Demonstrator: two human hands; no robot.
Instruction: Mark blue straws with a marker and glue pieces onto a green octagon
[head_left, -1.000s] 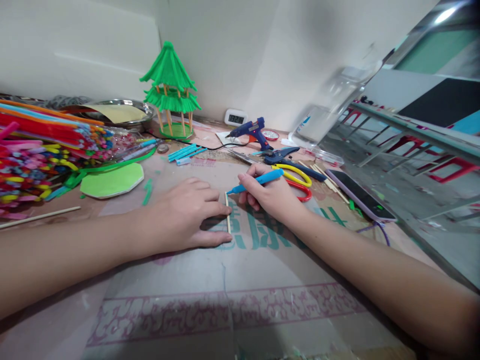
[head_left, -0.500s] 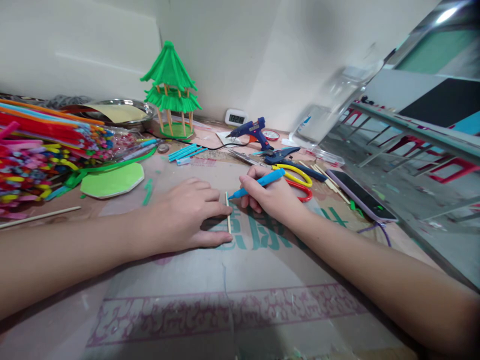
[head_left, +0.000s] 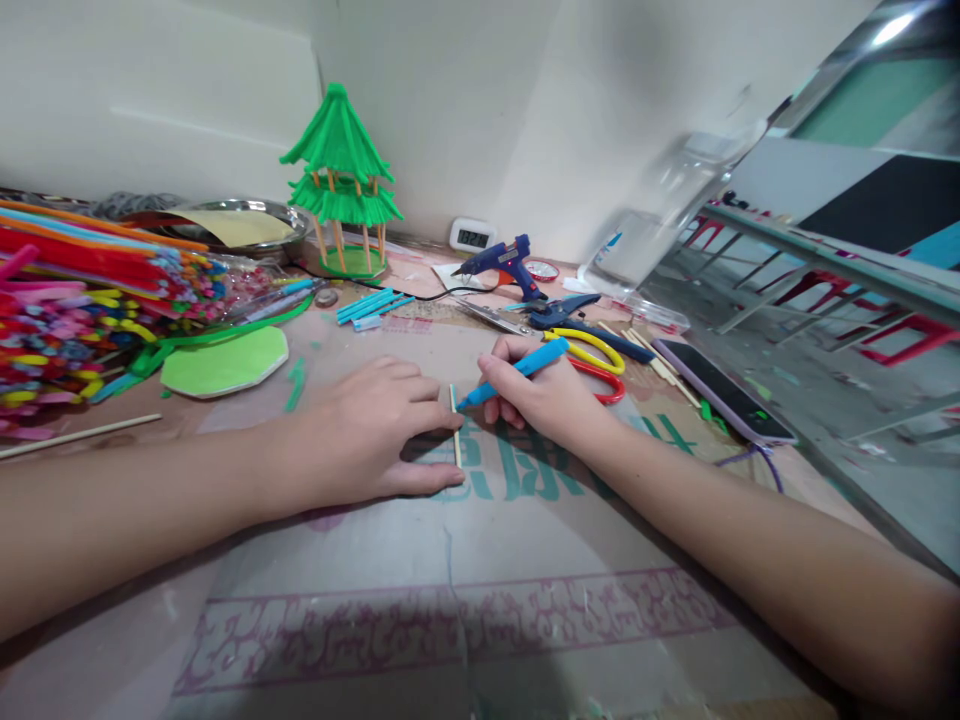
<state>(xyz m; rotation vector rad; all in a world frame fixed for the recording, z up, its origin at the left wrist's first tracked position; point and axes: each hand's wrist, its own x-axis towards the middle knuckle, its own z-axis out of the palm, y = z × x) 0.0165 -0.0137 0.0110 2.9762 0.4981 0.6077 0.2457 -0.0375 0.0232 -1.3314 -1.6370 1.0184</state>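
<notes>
My left hand lies on the covered table, its thumb and fingertips holding down a short thin wooden stick. The stick's far end shows blue colour along its side. Between the closed fingers of my right hand is a blue marker, slanted with its tip against the stick near my left fingertip. Scissors with yellow and red handles lie just beyond my right hand. Several short blue sticks rest behind my left hand.
A green model pavilion stands at the back, near a blue glue gun and a small digital clock. Bundled pipe cleaners and a green octagonal board are on the left. Pliers and a phone lie right.
The marker's tip has moved a little nearer to me along the stick, and blue now shows on the stick's far part. My left hand keeps its place.
</notes>
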